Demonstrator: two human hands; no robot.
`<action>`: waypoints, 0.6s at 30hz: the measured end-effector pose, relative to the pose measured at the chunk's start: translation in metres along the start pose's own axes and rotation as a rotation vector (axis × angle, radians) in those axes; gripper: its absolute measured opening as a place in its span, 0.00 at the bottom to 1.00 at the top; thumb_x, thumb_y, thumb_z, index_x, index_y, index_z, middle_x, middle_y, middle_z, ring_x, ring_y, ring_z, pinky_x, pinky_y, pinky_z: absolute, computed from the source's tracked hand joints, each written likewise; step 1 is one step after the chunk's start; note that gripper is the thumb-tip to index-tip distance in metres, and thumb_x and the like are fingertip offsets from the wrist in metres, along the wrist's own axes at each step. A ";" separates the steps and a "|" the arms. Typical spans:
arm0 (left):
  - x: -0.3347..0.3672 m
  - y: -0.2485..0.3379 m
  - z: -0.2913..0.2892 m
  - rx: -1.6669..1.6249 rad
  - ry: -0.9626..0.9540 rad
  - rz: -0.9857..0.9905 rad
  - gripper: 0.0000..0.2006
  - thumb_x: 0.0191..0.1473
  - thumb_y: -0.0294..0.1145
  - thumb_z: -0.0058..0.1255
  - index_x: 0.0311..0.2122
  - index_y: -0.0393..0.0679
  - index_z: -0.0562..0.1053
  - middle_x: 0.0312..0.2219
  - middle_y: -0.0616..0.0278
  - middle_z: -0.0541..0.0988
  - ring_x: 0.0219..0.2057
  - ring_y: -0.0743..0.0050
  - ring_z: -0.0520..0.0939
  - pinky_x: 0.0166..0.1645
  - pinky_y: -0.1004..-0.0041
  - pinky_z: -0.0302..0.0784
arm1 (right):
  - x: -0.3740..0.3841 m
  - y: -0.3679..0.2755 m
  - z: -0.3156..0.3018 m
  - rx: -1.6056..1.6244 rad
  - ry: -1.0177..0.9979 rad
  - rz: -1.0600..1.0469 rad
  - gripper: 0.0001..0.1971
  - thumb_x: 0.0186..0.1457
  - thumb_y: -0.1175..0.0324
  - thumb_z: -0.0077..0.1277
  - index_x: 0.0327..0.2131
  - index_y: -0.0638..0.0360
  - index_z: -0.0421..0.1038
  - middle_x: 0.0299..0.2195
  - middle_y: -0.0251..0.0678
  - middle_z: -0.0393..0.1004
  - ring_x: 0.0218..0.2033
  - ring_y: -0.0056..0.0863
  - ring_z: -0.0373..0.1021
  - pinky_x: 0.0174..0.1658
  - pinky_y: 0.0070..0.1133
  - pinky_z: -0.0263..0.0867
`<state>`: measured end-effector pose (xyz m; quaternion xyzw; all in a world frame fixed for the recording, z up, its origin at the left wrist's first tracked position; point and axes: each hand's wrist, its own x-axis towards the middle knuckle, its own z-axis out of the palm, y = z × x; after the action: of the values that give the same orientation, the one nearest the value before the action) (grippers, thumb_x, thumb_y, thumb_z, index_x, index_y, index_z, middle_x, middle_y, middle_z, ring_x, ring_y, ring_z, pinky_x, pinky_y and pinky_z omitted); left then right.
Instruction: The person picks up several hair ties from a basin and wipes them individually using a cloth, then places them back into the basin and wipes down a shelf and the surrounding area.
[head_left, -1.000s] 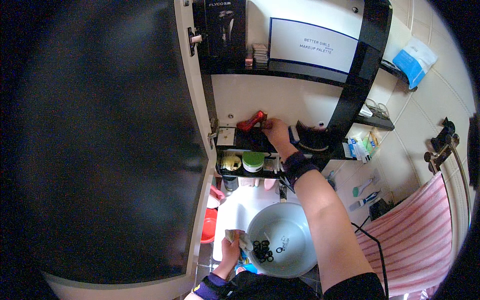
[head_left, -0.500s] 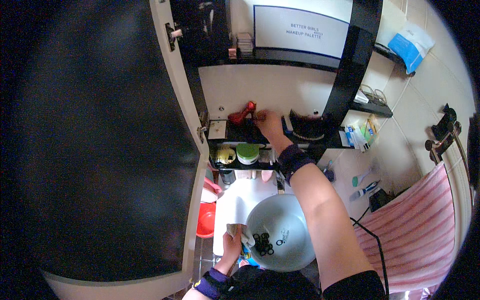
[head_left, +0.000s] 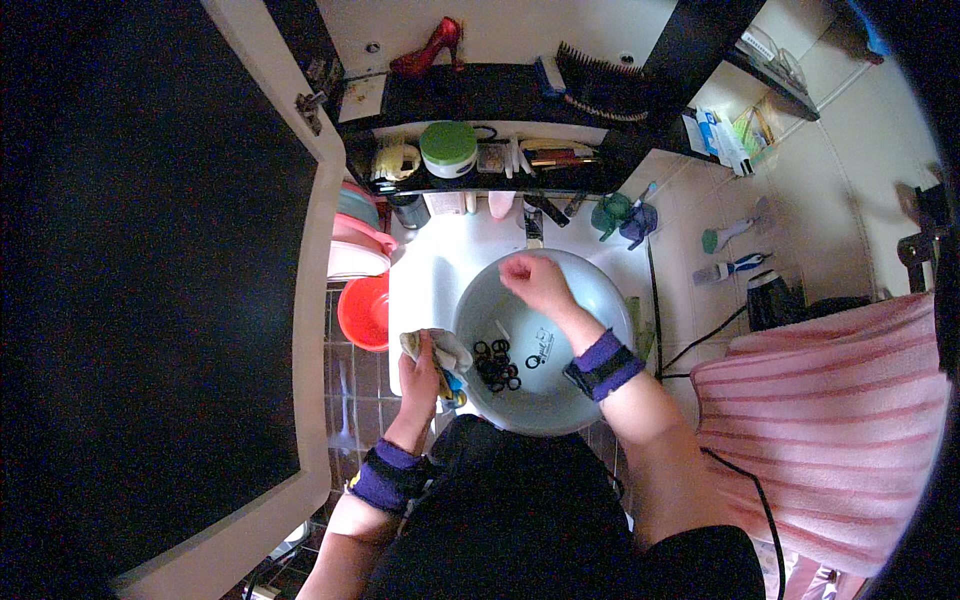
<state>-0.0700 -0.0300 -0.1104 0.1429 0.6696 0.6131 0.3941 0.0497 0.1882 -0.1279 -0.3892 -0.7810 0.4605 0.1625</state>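
Observation:
My left hand (head_left: 420, 375) grips a crumpled pale cloth (head_left: 452, 350) at the left rim of the basin. A blue and yellow item (head_left: 454, 388) shows just below that cloth, partly hidden. Over the far part of the light blue-grey basin (head_left: 590, 390) hovers my right hand (head_left: 535, 283), its fingers curled together. Whatever they may hold is hidden. Several dark hair ties (head_left: 495, 365) lie bunched on the basin's left side, and a single dark ring (head_left: 532, 362) lies apart from them. A small pale strip (head_left: 502, 328) shows above the bunch.
A black shelf (head_left: 490, 95) holds a red high-heeled shoe ornament (head_left: 432, 50) and a black comb (head_left: 605, 80). Below stands a green-lidded jar (head_left: 448, 148). An open cabinet door (head_left: 180, 280) fills the left. A red bucket (head_left: 365, 312) stands left; a striped pink towel (head_left: 830, 430) hangs right.
My right hand has come down from the shelf, beside the red shoe ornament, to above the basin. The view has tilted downward. My left hand keeps its grip on the cloth.

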 end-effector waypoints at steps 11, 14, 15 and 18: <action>0.001 -0.031 0.014 0.281 0.106 -0.043 0.20 0.61 0.44 0.37 0.38 0.33 0.69 0.28 0.62 0.75 0.31 0.78 0.72 0.36 0.77 0.68 | -0.039 0.170 0.120 -0.244 -0.103 0.360 0.09 0.44 0.65 0.55 0.29 0.58 0.74 0.28 0.42 0.76 0.32 0.40 0.73 0.36 0.32 0.68; 0.007 -0.105 -0.012 0.180 0.057 -0.072 0.20 0.61 0.44 0.37 0.40 0.33 0.69 0.29 0.62 0.74 0.33 0.79 0.71 0.38 0.77 0.68 | -0.037 0.181 0.141 -0.327 -0.043 0.380 0.09 0.46 0.70 0.49 0.32 0.60 0.73 0.30 0.49 0.74 0.34 0.46 0.72 0.36 0.38 0.68; 0.008 -0.112 -0.014 0.208 0.052 -0.062 0.20 0.61 0.44 0.37 0.40 0.33 0.69 0.30 0.62 0.74 0.33 0.79 0.71 0.38 0.77 0.68 | -0.034 0.188 0.146 -0.375 -0.059 0.358 0.09 0.46 0.70 0.49 0.33 0.60 0.72 0.30 0.49 0.75 0.34 0.46 0.72 0.35 0.38 0.68; -0.004 -0.079 0.011 0.121 0.044 0.002 0.20 0.62 0.44 0.34 0.44 0.34 0.66 0.36 0.62 0.73 0.38 0.78 0.70 0.43 0.77 0.67 | -0.029 0.206 0.153 -0.521 -0.097 0.348 0.10 0.48 0.71 0.47 0.36 0.61 0.71 0.30 0.47 0.75 0.34 0.45 0.72 0.35 0.36 0.69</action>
<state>-0.0368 -0.0417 -0.1815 0.1536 0.7138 0.5748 0.3695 0.0686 0.1316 -0.3790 -0.5230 -0.8013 0.2839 -0.0615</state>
